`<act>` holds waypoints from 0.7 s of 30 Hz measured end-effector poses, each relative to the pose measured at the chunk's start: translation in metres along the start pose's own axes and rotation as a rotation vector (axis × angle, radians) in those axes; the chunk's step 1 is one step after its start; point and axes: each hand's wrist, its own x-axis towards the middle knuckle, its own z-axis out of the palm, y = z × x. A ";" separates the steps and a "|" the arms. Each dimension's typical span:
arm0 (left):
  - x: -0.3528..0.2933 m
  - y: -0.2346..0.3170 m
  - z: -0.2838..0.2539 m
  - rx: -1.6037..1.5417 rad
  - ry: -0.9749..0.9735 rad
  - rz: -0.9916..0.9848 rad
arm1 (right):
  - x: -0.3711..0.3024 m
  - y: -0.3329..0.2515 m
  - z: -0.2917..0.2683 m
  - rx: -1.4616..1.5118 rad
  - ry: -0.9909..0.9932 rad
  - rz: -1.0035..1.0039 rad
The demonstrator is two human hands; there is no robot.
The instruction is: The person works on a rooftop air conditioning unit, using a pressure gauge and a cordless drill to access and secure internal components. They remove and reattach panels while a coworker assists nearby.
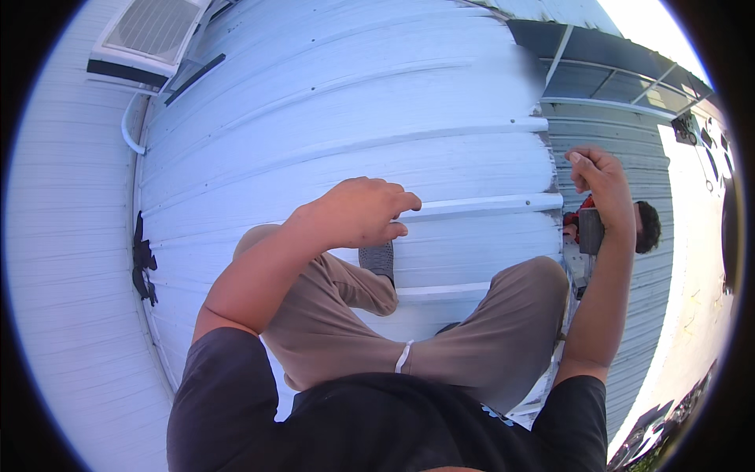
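My left hand [366, 211] hangs in the air over the white corrugated metal roof [354, 141]. Its fingers are bent, the thumb stands apart from them, and nothing shows between them. Off to the right, my right hand [599, 171] is raised past the jagged edge of the white sheets. Its fingers curl loosely, with no object visible in them. My legs in brown trousers [330, 307] are bent beneath my arms, and a dark grey patterned shoe [377, 258] rests on the roof.
Beyond the roof's right edge, partly behind my right forearm, is another person [647, 226] in red beside a grey box-like object [590, 230]. An air-conditioner unit [149, 35] is at the upper left. A black cloth-like item [143, 259] lies by the left wall. Metal framing [621, 79] stands at upper right.
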 end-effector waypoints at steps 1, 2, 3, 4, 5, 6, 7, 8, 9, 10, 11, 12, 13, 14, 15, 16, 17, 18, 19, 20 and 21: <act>0.001 -0.001 0.002 0.014 0.052 0.069 | 0.002 0.000 0.001 -0.025 0.012 -0.010; 0.000 -0.002 0.001 -0.029 0.078 0.084 | 0.005 0.000 0.001 -0.013 0.019 -0.018; 0.001 0.000 0.002 -0.067 0.084 0.017 | 0.008 -0.001 0.002 0.022 0.030 -0.044; 0.005 0.004 0.002 -0.072 0.117 0.026 | 0.008 -0.003 0.002 0.044 0.063 -0.065; 0.010 0.011 0.004 -0.105 0.151 0.039 | 0.007 -0.005 0.003 0.035 0.113 -0.094; 0.016 0.020 0.004 -0.135 0.145 -0.044 | 0.005 -0.008 -0.001 0.187 0.106 -0.098; 0.024 0.031 0.004 -0.093 0.151 -0.040 | 0.002 -0.012 -0.005 0.328 0.142 -0.140; 0.033 0.045 0.005 0.044 0.238 0.181 | -0.009 -0.013 -0.027 0.308 0.251 -0.213; 0.040 0.062 0.006 0.185 0.246 0.255 | -0.016 -0.015 -0.050 0.293 0.318 -0.278; 0.047 0.076 0.005 0.155 0.242 0.359 | -0.021 -0.013 -0.063 0.296 0.345 -0.374; 0.055 0.093 0.004 0.179 0.313 0.493 | -0.025 -0.012 -0.090 0.067 0.466 -0.482; 0.068 0.113 0.005 0.199 0.362 0.580 | -0.048 -0.002 -0.121 -0.035 0.393 -0.343; 0.084 0.136 0.008 0.200 0.399 0.671 | -0.074 0.011 -0.145 -0.119 0.321 -0.213; 0.100 0.161 0.014 0.219 0.466 0.756 | -0.100 0.024 -0.168 -0.220 0.235 -0.087; 0.114 0.184 0.023 0.208 0.468 0.816 | -0.126 0.034 -0.189 -0.327 0.139 0.028; 0.129 0.205 0.032 0.204 0.532 0.897 | -0.140 0.050 -0.192 -0.353 0.013 0.120; 0.144 0.224 0.043 0.220 0.530 0.942 | -0.162 0.067 -0.195 -0.450 -0.044 0.296; 0.152 0.238 0.055 0.308 0.471 0.932 | -0.189 0.086 -0.187 -0.484 -0.123 0.430; 0.159 0.246 0.063 0.410 0.409 0.926 | -0.205 0.106 -0.178 -0.615 -0.176 0.647; 0.164 0.248 0.067 0.408 0.467 0.944 | -0.215 0.127 -0.168 -0.682 -0.255 0.797; 0.167 0.248 0.071 0.425 0.472 0.939 | -0.222 0.148 -0.162 -0.756 -0.327 0.954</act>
